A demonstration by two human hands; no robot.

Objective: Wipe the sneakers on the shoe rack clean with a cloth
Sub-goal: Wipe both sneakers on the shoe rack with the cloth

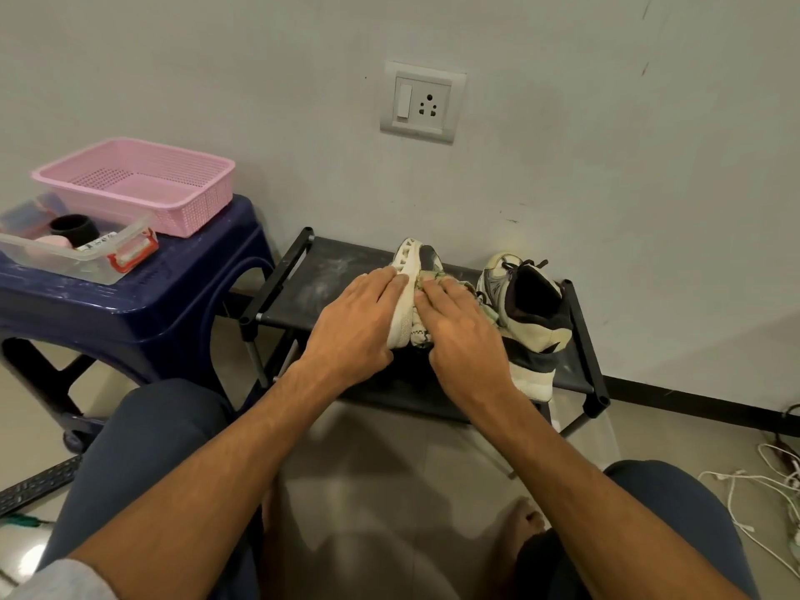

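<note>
A low black shoe rack [322,275] stands against the wall. On its top shelf one white sneaker [411,264] lies tipped on its side, sole toward the left. My left hand [353,324] holds it by the sole side, fingers laid along the white sole. My right hand [465,339] presses a crumpled pale green-and-white cloth [422,333] against the shoe's upper; most of the cloth is hidden under the palm. A second white, grey and black sneaker [526,311] stands upright to the right, touching the cloth's edge.
To the left is a dark blue plastic stool [143,305] carrying a pink basket [143,184] and a clear plastic box [86,257] with small items. A wall socket [422,101] is above the rack. White cables [762,482] lie on the floor at right. My knees frame the foreground.
</note>
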